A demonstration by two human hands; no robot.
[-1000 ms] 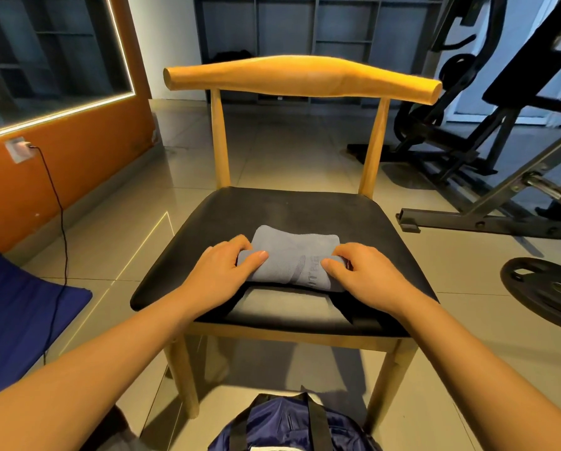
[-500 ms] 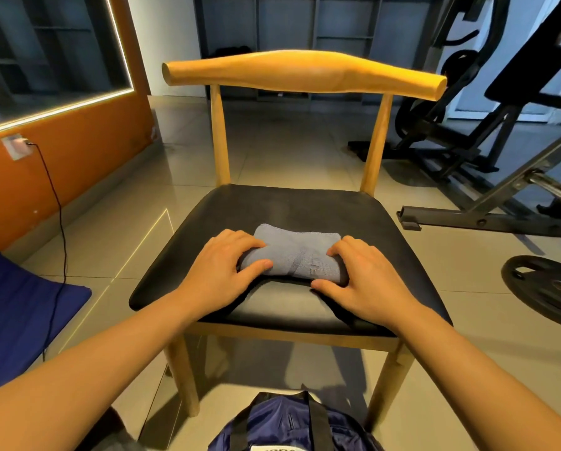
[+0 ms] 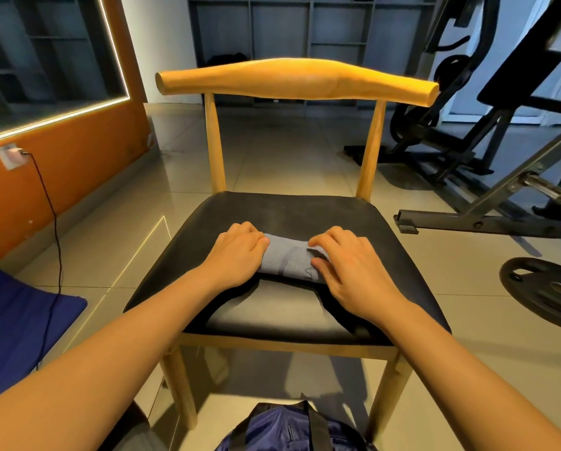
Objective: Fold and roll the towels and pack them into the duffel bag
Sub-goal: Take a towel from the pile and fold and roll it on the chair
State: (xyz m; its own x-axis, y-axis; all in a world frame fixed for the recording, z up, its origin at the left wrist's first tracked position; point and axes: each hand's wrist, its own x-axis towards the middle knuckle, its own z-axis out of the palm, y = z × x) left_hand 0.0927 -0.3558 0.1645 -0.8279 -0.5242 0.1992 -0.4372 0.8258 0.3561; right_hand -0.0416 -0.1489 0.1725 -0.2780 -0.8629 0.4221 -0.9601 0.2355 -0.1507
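Observation:
A grey-blue towel [image 3: 287, 260], rolled into a short thick roll, lies across the middle of the black chair seat [image 3: 282, 209]. My left hand [image 3: 236, 253] presses down on the roll's left end, fingers curled over it. My right hand [image 3: 347, 265] covers the right end, with the thumb tucked against the roll's front. The dark blue duffel bag [image 3: 288, 429] with a black strap sits on the floor below the chair's front edge, only partly in view.
The chair has a wooden backrest [image 3: 297, 78] and legs. A blue mat [image 3: 15, 317] lies at the left, with a black cable [image 3: 53, 222] running from a wall socket. Gym machine frames [image 3: 487, 177] and a weight plate [image 3: 546, 288] stand on the tiled floor at right.
Both hands have pushed the towel forward, away from me, and it has gone from a flatter fold to a tighter, narrower roll. The hands now sit on top of it.

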